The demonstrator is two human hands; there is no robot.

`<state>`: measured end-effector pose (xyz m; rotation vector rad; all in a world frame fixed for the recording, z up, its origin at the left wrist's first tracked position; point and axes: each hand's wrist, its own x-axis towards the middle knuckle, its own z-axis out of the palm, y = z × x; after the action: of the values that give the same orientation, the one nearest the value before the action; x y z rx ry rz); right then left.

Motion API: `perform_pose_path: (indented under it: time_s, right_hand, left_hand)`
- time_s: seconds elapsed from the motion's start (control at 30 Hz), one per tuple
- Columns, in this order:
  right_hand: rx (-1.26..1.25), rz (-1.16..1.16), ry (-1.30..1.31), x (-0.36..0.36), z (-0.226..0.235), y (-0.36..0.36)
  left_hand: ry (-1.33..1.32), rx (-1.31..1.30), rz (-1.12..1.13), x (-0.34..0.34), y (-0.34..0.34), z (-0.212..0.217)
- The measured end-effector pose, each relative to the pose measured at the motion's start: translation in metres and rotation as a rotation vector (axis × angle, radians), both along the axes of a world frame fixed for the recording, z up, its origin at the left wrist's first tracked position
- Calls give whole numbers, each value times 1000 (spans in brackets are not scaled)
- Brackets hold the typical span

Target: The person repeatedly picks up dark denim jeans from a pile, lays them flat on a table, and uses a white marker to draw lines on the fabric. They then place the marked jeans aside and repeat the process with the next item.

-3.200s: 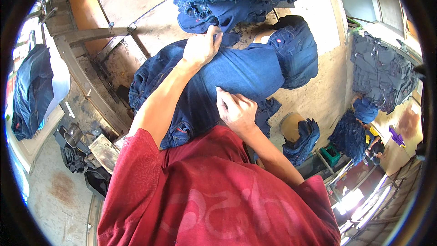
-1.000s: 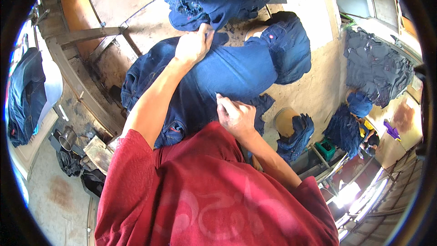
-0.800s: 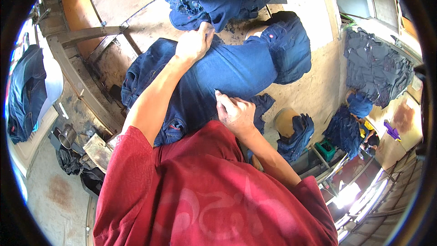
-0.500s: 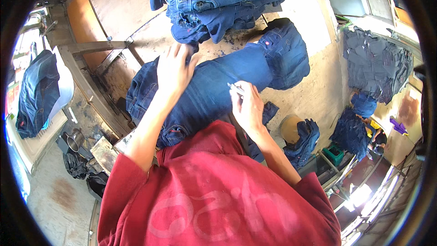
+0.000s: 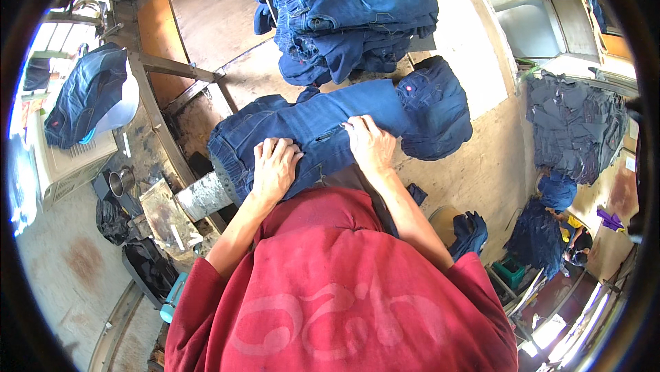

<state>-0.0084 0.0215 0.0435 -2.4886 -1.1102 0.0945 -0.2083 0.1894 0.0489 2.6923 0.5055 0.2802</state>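
Observation:
A pair of dark blue jeans (image 5: 289,121) lies stretched over a long form in front of me, its elastic waistband at the left. My left hand (image 5: 276,168) is on the denim near the waistband, fingers curled down and gripping the cloth. Farther right, my right hand (image 5: 371,144) rests on the leg with bent fingers closed round something small, mostly hidden. By its fingertips a short dark mark or object (image 5: 328,133) shows on the denim; I cannot tell which. The pale, mottled end of the form (image 5: 203,195) sticks out at the left.
Beyond the form rises a pile of folded jeans (image 5: 354,11). Bunched denim (image 5: 434,107) sits at the form's right end. Grey garments (image 5: 574,124) are heaped far right, near a green crate (image 5: 509,272). More jeans (image 5: 86,97) lie at the left beside a metal mug (image 5: 122,181).
The jeans have shifted round on the form, uncovering its pale left end. My left hand has come down and nearer onto the cloth. My right hand has moved slightly, its fingers now against the denim.

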Motion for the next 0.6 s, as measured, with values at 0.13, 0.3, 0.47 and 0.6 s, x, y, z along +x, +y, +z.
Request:
perform_pose_path:
  time_s: [0.13,0.3,0.47,0.6]
  right_hand:
    - [212,-96,411,3,9,-11]
    - [337,-1,636,16,19,-24]
    - [312,50,668,19,19,-31]
    - [345,53,692,16,14,-33]
  left_hand:
    - [59,-152,124,17,-26,26]
    - [172,-779,329,67,-53,33]
    - [-47,-1548,742,83,-74,31]
    - [-197,-1442,777,70,-101,37]
